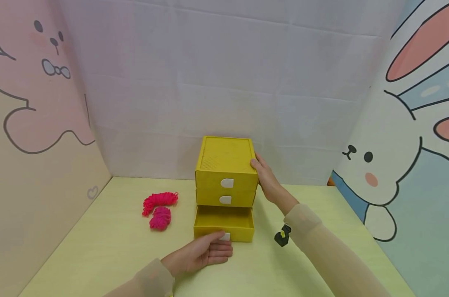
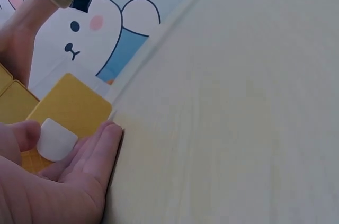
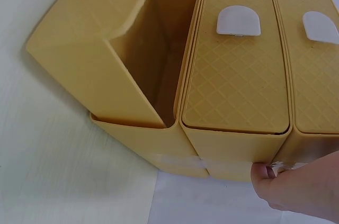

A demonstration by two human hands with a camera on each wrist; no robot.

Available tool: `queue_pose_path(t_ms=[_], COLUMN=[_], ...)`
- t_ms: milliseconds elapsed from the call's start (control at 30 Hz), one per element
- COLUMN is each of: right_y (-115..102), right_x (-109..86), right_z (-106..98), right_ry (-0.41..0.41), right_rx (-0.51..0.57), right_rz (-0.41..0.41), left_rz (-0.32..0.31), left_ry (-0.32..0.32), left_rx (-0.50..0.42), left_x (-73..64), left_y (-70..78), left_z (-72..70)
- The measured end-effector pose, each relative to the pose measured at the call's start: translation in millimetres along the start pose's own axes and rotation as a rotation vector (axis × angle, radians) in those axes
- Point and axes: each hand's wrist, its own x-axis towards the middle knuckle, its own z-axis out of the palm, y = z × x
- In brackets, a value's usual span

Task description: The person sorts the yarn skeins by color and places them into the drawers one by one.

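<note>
A yellow three-drawer cabinet [image 1: 226,154] stands on the table, its bottom drawer [image 1: 241,234] pulled out and the upper two closed. My left hand [image 1: 200,253] is at the front of that drawer, palm turned up. Its thumb lies by the white handle [image 2: 55,140], and its fingers stretch out fairly straight below. High on the cabinet's right side rests my right hand [image 1: 267,179], thumb at the top edge and fingers along the side wall. In the right wrist view, part of the right hand [image 3: 296,187] shows against the cabinet's side.
Two bundles of yarn, one red-pink [image 1: 160,201] and one magenta [image 1: 160,218], lie on the table left of the cabinet. A white cloth [image 1: 224,82] hangs behind. Panels with cartoon animals stand at both sides. A dark device [image 1: 282,235] hangs at the right wrist.
</note>
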Motion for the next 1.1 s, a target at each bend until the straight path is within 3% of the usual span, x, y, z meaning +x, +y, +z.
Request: queue_pose_path(t_ms=[433,1100], right_y=[0.4,1.0], right_x=[0.3,0.9], right_z=[0.4,-0.4], right_ry=[0.001,-0.003], right_rx=[0.011,0.005], right_rz=[0.012,0.004], left_rz=[-0.018,-0.068], left_ry=[-0.027,-0.079], left_rx=[0.002,0.031], left_x=[-13.2,-22.3], left_y=[-6.7,-10.1], left_z=[2.0,3.3])
